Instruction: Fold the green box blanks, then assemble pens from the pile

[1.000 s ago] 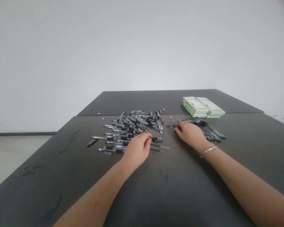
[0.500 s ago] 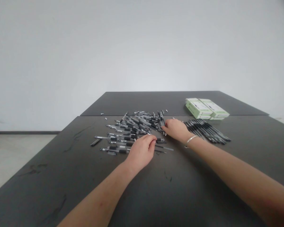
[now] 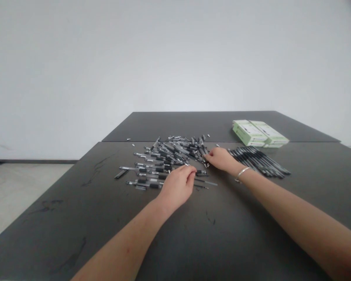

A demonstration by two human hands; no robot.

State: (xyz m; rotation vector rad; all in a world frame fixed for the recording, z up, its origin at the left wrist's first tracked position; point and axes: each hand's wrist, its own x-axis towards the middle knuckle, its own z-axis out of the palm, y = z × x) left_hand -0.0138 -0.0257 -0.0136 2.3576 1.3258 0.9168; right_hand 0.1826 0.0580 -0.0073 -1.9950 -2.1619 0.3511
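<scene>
A loose pile of pen parts (image 3: 175,150), clear barrels with black grips among them, spreads over the dark table. My left hand (image 3: 178,182) is closed in a pinch at the near right side of the pile, above several barrels laid side by side. What its fingers hold is hidden. Two thin pen refills (image 3: 203,182) stick out to the right from beneath it. At the pile's right edge, my right hand (image 3: 220,159), with a bracelet (image 3: 241,174) on the wrist, has fingertips pressed together beside dark pen pieces. I cannot make out what they grip.
To the right of my right hand lies a neat row of black pens (image 3: 259,162). Behind it stand green and white boxes (image 3: 260,133), stacked in two columns. Small silver pen tips (image 3: 208,136) are scattered around the pile. A seam crosses the table (image 3: 76,222).
The whole view has shifted slightly, so everything sits a little farther right. Both hands keep nearly the same place and pinched shape against the pile.
</scene>
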